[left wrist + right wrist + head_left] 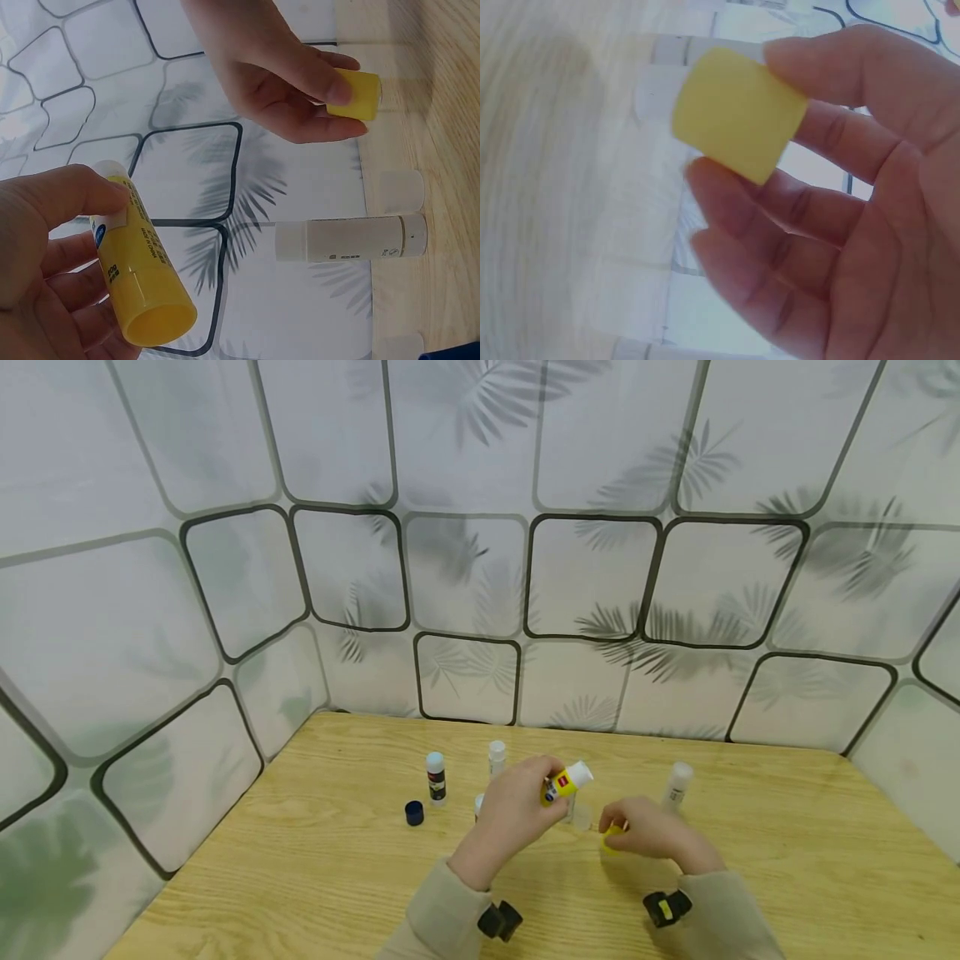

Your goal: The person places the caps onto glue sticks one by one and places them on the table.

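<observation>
My left hand [517, 806] grips a yellow glue stick [557, 788] above the table, its white end tilted up to the right. In the left wrist view the yellow end of this glue stick [146, 277] looks hollow and faces down. Lower and to the right, my right hand [652, 833] pinches a small yellow cap [739, 116] between thumb and fingers. The cap is held close to the tabletop; whether it touches the wood I cannot tell. A translucent cap [401, 191] lies on the table between the hands.
On the wooden table [300, 877] stand a dark-labelled glue stick [437, 779], a white one [497, 757] at the back and another white one [677, 783] beyond my right hand. A navy cap [414, 812] lies at the left. A patterned curtain [465, 577] hangs behind.
</observation>
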Available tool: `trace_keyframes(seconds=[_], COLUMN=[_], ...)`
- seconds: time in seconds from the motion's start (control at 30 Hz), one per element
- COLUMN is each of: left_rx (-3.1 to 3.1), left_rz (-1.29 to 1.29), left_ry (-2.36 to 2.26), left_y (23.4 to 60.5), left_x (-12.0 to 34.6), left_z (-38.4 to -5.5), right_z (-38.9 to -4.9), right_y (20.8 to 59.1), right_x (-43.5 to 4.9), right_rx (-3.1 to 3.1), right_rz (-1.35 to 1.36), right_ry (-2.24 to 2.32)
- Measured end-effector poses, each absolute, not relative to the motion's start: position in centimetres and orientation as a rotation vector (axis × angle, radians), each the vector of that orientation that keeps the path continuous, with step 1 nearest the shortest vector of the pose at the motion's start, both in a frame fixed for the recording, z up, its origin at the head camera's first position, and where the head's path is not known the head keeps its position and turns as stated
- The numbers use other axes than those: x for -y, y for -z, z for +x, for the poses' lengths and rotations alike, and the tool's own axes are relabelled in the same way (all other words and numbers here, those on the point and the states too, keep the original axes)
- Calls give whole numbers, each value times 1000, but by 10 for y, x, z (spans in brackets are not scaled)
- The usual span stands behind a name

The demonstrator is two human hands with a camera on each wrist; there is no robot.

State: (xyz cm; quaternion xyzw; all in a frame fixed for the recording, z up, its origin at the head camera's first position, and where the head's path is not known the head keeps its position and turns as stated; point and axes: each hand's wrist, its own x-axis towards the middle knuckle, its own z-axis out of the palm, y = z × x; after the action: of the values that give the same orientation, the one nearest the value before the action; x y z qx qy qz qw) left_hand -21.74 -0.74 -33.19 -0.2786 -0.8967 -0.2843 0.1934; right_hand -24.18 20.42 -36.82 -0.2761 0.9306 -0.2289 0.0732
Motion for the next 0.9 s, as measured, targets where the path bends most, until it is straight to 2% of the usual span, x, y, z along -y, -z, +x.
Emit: trace_keyframes(seconds=[0.9], left_rx=[2514], left_rz=[-786], left_ry=[790], left_y=[334], left_x=[7], left_z=[-218], right_z=[-234], right_y=[343], right_x=[-212], right_rx=[-3027], right_rz=[-676], right_ry=[958])
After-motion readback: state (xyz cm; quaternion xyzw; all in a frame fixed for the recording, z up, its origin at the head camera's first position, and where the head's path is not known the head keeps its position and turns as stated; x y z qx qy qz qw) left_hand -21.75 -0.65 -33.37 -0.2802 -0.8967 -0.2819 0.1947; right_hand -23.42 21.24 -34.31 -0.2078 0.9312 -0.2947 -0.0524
